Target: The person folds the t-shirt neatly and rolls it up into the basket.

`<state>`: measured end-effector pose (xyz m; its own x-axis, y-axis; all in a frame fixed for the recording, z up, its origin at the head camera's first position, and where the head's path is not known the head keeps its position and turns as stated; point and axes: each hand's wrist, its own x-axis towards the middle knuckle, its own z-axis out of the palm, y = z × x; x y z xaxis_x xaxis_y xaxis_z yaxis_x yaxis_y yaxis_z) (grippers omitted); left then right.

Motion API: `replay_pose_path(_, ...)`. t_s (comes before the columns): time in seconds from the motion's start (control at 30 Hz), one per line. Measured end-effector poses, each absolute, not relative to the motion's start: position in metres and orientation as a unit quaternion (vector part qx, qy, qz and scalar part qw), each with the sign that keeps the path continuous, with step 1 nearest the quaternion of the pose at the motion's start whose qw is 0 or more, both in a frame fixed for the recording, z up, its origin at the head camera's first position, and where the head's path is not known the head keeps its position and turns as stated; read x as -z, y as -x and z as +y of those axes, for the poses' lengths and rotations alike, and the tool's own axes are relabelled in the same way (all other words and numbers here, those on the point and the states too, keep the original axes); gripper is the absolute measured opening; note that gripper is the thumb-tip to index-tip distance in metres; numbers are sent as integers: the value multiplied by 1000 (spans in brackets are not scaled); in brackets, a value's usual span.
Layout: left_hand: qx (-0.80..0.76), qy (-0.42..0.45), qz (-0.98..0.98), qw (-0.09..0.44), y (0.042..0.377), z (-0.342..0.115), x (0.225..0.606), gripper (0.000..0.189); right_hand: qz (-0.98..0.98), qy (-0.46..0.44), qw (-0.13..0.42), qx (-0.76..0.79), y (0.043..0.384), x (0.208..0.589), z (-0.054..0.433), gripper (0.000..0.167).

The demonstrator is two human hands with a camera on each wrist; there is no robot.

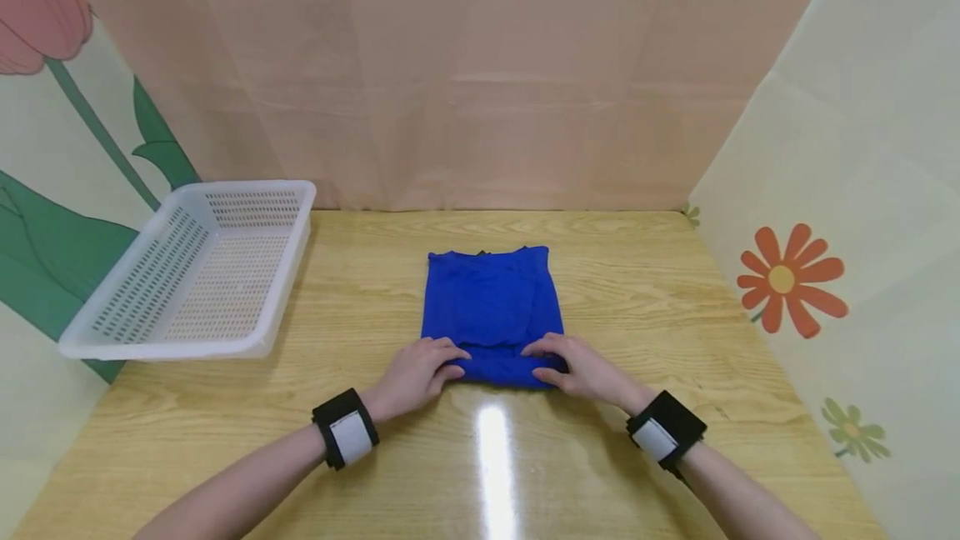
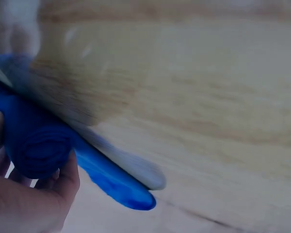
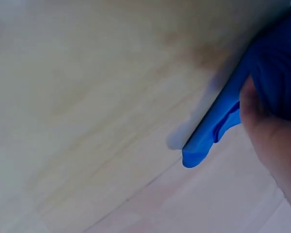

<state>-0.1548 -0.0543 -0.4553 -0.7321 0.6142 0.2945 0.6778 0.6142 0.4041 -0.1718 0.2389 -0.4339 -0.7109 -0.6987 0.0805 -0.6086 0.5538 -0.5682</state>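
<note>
A blue folded garment lies on the table in the head view, its near edge rolled into a thick roll. My left hand grips the left end of this roll, thumb on the near side and fingers over the top. At the other end my right hand holds the roll in the same manner. In the left wrist view, the roll's spiral end shows between thumb and fingers, with the flat part stretching out beyond. The right wrist view has the layered right end of the roll beside my thumb.
A white perforated plastic basket stands at the left of the wooden table. Behind the table hangs a plain pinkish-brown sheet. Flower-printed sheets border the left and right sides.
</note>
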Motion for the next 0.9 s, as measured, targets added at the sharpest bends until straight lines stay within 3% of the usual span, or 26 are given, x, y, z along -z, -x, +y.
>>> replay_pose_path(0.23, 329, 324, -887, -9, 167, -56, 452, 21, 885, 409, -30, 220, 162, 442, 235, 45)
replay_pose_path(0.4, 364, 294, -881, -69, 172, -56, 443, 21, 889, 408, -95, 188, 159, 444, 232, 33)
replay_pose_path(0.57, 371, 300, -874, -85, 173, -56, 438, 22, 895, 393, -104, 185, 163, 443, 232, 22)
replay_pose_path(0.73, 319, 320, -891, -51, 171, -56, 443, 24, 894, 381, -80, 223, 175, 444, 230, 16)
replay_pose_path(0.9, 213, 373, -901, 67, 164, -58, 451, 28, 892, 373, -47, 252, 185, 441, 229, 15)
